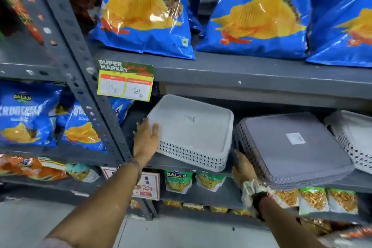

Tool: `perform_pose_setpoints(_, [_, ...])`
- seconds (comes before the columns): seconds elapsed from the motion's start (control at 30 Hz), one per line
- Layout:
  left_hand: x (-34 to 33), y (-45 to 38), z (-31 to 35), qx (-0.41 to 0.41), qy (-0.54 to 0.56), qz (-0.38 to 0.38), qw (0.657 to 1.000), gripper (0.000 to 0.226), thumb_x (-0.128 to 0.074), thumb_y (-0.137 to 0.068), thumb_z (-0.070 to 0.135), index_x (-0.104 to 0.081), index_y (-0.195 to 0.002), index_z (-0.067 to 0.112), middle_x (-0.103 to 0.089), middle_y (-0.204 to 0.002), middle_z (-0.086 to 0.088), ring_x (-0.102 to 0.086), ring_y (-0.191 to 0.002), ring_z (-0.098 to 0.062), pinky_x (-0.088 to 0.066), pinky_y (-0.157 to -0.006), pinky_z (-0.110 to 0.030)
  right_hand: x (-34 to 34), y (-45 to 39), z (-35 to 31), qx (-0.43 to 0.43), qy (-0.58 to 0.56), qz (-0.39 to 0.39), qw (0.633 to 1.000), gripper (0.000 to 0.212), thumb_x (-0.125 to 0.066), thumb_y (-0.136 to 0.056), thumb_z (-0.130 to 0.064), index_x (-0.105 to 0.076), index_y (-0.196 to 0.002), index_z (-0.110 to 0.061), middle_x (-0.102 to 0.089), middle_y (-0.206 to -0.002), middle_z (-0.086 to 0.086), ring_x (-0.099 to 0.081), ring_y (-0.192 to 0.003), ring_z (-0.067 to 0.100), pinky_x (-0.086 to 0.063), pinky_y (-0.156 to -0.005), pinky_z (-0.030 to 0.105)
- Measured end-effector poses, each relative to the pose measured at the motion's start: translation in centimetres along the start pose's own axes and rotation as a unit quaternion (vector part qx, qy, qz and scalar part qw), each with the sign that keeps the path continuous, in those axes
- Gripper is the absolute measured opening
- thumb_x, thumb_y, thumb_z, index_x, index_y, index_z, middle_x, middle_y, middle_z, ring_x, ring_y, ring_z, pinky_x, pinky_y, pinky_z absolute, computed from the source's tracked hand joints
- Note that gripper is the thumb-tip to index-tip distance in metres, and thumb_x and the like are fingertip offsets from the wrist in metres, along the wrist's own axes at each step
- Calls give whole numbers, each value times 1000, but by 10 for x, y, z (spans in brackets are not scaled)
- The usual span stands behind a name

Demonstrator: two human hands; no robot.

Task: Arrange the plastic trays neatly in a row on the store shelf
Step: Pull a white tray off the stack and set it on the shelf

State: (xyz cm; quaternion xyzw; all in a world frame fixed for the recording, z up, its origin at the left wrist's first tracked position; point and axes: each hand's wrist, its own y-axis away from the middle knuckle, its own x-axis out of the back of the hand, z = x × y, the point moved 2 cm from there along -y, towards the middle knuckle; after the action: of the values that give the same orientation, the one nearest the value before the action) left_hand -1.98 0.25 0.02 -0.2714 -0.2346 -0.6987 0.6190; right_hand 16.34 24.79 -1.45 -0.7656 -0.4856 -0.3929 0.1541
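A light grey plastic tray (193,133) with a perforated side lies upside down on the grey shelf (181,164), tilted with its left end raised. My left hand (146,140) grips its left edge, thumb on top. To its right lies a stack of darker grey trays (289,149), also upside down, with a white label. My right hand (243,169) presses against the front left corner of that stack, in the gap between the two. A white tray (354,141) shows partly at the far right edge.
Blue chip bags (145,12) fill the shelf above, and more sit in the left bay (26,115). A yellow price tag (124,84) hangs from the upper shelf edge. A slotted steel upright (80,70) stands left of the trays. Snack packets (178,180) hang below.
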Motion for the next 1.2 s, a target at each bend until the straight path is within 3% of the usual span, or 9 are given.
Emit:
perform_pose_setpoints(0.17, [-5, -45, -2, 61, 62, 67, 994, 46, -36, -95, 32, -47, -128, 2, -48, -136, -25, -43, -126, -39, -36, -101, -45, -7, -25, 0, -63, 3, -3, 998, 71, -37, -78, 15, -28, -144, -10, -39, -146, 19, -42, -131, 34, -37, -105, 38])
perform_pose_setpoints(0.3, [-8, -64, -10, 121, 36, 83, 988, 40, -36, -91, 36, -55, -116, 13, -59, -121, -23, -55, -107, -45, -44, -81, -46, -6, -36, 1, -40, 27, -29, 998, 72, -39, -76, 17, -27, -143, -7, -33, -150, 17, -35, -136, 32, -31, -108, 32])
perform_pose_setpoints(0.5, [-10, -79, -23, 207, 94, 34, 973, 52, -38, -89, 47, -58, -117, 8, -56, -131, -20, -50, -119, -43, -40, -95, -44, -5, -39, 7, -30, 45, -69, 996, 75, -43, -75, 17, -27, -144, -8, -14, -157, 14, -13, -146, 26, -16, -116, 27])
perform_pose_setpoints(0.67, [2, -65, -7, 255, 125, 16, 959, 58, -36, -90, 46, -53, -123, 1, -53, -132, -23, -51, -117, -42, -41, -95, -43, -2, -45, 7, -64, -33, -49, 996, 76, -44, -73, 21, -33, -142, -9, -27, -153, 13, -26, -142, 30, -24, -117, 40])
perform_pose_setpoints(0.8, [18, -54, 10, 262, 171, 17, 950, 59, -36, -92, 46, -47, -129, 2, -49, -137, -20, -47, -121, -38, -39, -93, -39, 12, -46, 10, -76, -135, -29, 987, 55, -37, -77, 25, -53, -126, 4, -51, -135, 23, -46, -128, 36, -36, -110, 48])
perform_pose_setpoints(0.87, [24, -47, 20, 255, 210, 13, 944, 56, -37, -93, 44, -45, -132, 5, -47, -139, -16, -46, -123, -35, -36, -84, -35, 20, -47, 11, -127, -240, 4, 963, 51, -30, -78, 23, -59, -116, 7, -66, -112, 28, -61, -108, 39, -50, -97, 48])
perform_pose_setpoints(0.97, [36, -37, 34, 260, 283, -3, 923, 60, -35, -92, 50, -39, -137, 10, -44, -142, -14, -44, -125, -32, -36, -90, -35, 37, -51, 7, -173, -346, 39, 921, 37, -30, -91, -2, -63, -109, 2, -72, -52, -7, -67, -56, 9, -55, -54, 19])
perform_pose_setpoints(1.07, [51, -32, 42, 247, 346, 10, 905, 63, -29, -92, 53, -42, -135, 9, -48, -139, -15, -48, -124, -32, -39, -104, -41, 57, -56, -3, -121, -358, 75, 923, 35, -37, -92, -3, -55, -119, 9, -78, -81, 1, -65, -60, 6, -50, -50, 12])
perform_pose_setpoints(1.2, [60, -23, 43, 187, 401, 49, 895, 56, -27, -91, 56, -58, -117, 17, -60, -125, -9, -54, -114, -28, -43, -98, -41, 72, -62, -22, -57, -329, 68, 940, 27, -48, -90, 1, -58, -109, -15, -58, -104, 5, -55, -86, 17, -48, -56, 5])
